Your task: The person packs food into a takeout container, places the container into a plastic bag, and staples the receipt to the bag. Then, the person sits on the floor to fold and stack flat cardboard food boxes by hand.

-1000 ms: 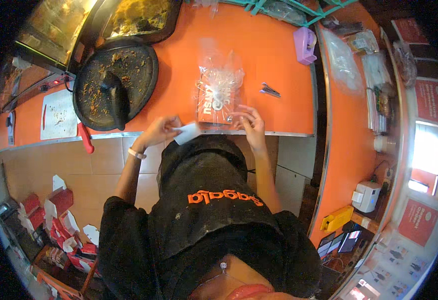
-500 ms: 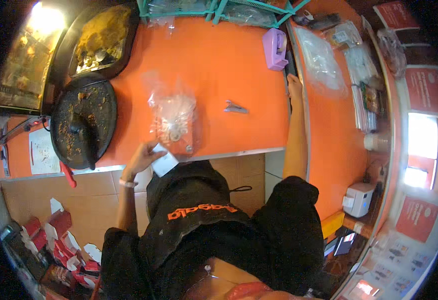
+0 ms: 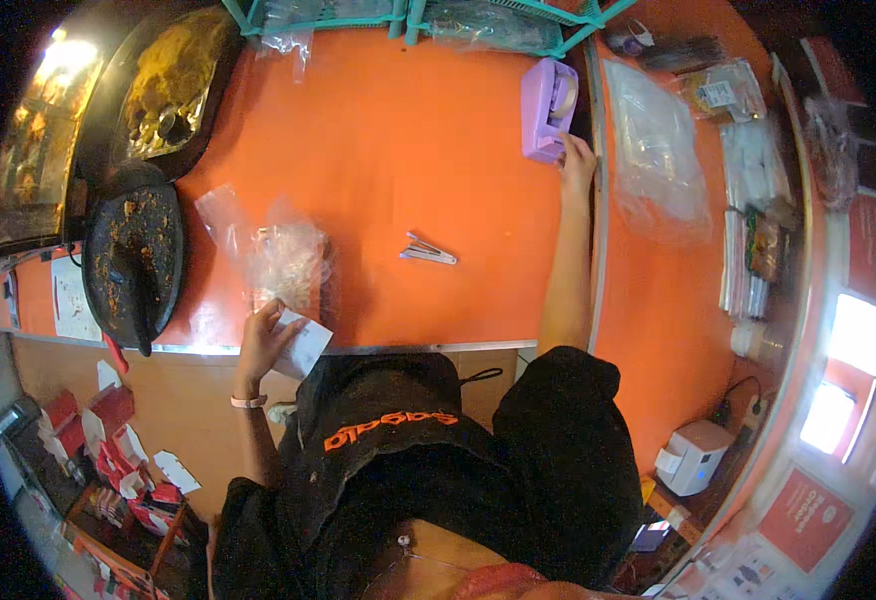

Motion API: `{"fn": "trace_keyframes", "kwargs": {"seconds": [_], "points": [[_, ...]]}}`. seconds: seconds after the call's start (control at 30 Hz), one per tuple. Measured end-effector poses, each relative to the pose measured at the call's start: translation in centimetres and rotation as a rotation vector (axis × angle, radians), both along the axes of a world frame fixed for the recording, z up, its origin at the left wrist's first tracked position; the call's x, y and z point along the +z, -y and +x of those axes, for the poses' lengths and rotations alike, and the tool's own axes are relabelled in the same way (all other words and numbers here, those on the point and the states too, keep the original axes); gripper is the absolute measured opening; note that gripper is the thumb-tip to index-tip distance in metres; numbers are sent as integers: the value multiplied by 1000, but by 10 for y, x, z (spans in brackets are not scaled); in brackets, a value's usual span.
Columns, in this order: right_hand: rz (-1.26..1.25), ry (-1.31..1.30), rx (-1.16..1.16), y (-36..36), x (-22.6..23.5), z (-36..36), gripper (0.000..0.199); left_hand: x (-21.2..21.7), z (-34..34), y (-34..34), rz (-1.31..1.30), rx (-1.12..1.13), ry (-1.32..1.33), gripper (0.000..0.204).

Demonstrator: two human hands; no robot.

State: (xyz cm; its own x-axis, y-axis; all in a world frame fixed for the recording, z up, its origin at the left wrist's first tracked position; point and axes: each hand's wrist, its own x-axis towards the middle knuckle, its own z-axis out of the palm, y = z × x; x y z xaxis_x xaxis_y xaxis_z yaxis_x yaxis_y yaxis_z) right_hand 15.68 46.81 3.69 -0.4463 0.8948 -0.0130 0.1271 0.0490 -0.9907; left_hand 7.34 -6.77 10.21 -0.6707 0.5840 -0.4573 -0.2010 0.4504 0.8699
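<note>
My left hand holds a small white paper slip at the near edge of the orange counter, right beside a clear plastic bag of food. My right arm stretches far across the counter, and my right hand rests on the purple tape dispenser at the far right. A metal clip lies loose on the counter between my hands.
A round black pan with food scraps sits at the left, with trays of cooked food behind it. Teal wire baskets line the far edge. Clear bags and packets cover the right-hand counter. A small white printer stands lower right.
My right hand left the plastic bag and reached far right to the purple tape dispenser. My left hand stayed by the bag with the white slip.
</note>
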Motion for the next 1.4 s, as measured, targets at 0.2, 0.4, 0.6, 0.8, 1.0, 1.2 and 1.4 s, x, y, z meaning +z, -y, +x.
{"fn": "trace_keyframes", "kwargs": {"seconds": [0.2, 0.4, 0.6, 0.8, 1.0, 1.2, 1.4], "points": [[-117, -184, -49, 39, -24, 27, 11, 13, 3, -13, -32, 25, -34, 15], [-307, -10, -320, 14, -61, 5, 10, 12, 1, 12, 47, 110, -129, 7], [-305, -150, -300, 28, -73, 27, 34, -6, -2, 61, 189, 345, -162, 17], [-266, -41, -41, 167, -5, 21, 30, -27, -8, 82, -37, 88, -584, 26], [129, 12, 942, 360, 97, -13, 18, -44, -27, 95, 49, -58, -766, 28], [599, 507, 1242, 466, 92, -40, 19, -46, -41, 105, 200, -347, -708, 35], [908, 719, 1180, 485, 72, -46, 21, -50, -45, 114, 197, -407, -770, 42]]}}
